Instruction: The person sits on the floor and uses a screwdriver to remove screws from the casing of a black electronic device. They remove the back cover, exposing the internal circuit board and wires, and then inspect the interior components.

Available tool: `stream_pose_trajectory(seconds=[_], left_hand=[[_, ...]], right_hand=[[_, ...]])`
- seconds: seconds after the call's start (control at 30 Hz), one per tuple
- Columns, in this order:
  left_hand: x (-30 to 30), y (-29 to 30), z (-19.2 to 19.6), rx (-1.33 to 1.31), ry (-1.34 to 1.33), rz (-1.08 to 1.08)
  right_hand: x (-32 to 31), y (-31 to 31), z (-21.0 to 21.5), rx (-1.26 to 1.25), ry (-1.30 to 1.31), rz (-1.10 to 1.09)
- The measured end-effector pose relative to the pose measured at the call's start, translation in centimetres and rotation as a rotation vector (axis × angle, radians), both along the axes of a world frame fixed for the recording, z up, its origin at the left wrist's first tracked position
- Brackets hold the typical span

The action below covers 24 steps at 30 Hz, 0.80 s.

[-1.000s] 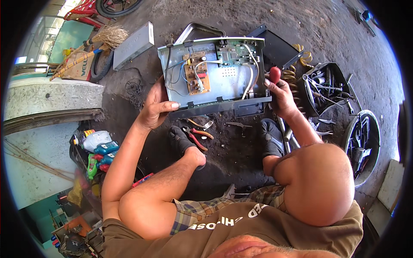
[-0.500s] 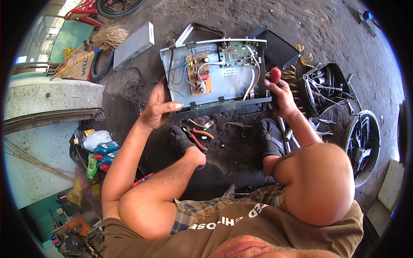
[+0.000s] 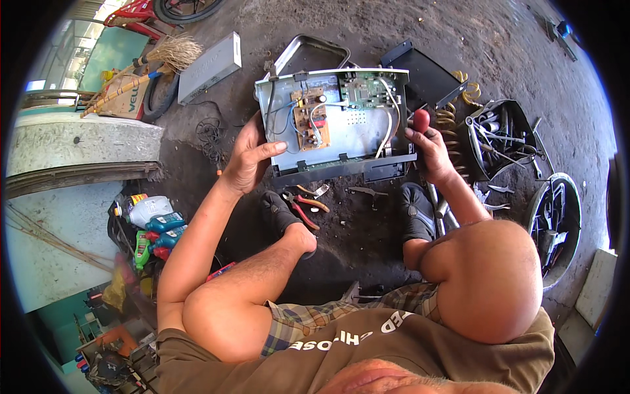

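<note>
An opened electronics box [image 3: 357, 136], a shallow metal chassis with a black front panel, is held up above the ground between my two hands. Inside it a tan power board [image 3: 304, 134] with wires sits left of the middle, and a green circuit board [image 3: 367, 92] lies at the far right. My left hand [image 3: 248, 156] grips the left side, thumb over the near corner and fingers hidden behind. At the right end my right hand [image 3: 434, 156] is closed round a red-handled screwdriver [image 3: 421, 120] while steadying the box's edge; the screwdriver's shaft is hidden.
Red-handled pliers [image 3: 302, 211] lie on the dirt floor by my left foot. A black metal cover [image 3: 433, 72] rests beyond the box. To the right are a tool-filled container [image 3: 482, 164] and a round bin [image 3: 577, 223]. A grey box [image 3: 210, 69] and a broom [image 3: 174, 52] lie far left.
The left end of the box has shifted slightly right and toward me, together with my left hand. My right hand keeps nearly the same place and hold.
</note>
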State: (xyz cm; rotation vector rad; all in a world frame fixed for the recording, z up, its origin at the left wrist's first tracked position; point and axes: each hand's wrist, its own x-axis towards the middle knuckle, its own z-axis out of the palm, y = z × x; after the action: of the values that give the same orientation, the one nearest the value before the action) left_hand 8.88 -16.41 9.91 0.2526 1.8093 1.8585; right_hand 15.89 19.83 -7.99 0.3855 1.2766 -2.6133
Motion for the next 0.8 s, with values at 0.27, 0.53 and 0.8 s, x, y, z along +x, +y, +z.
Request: stream_pose_trajectory(seconds=[0.27,0.53,0.8], left_hand=[[0.2,-0.2,-0.9,-0.022,-0.05,0.042],[-0.3,-0.5,-0.5,-0.206,0.057,-0.036],[-0.9,0.5,0.0,-0.778,0.927,0.159]], right_hand=[[0.7,-0.4,0.8,-0.14,-0.057,0.017],[1.4,-1.3,-0.3,0.008,0.019,0.033],[1.7,-0.8,0.5,0.097,0.003,-0.03]])
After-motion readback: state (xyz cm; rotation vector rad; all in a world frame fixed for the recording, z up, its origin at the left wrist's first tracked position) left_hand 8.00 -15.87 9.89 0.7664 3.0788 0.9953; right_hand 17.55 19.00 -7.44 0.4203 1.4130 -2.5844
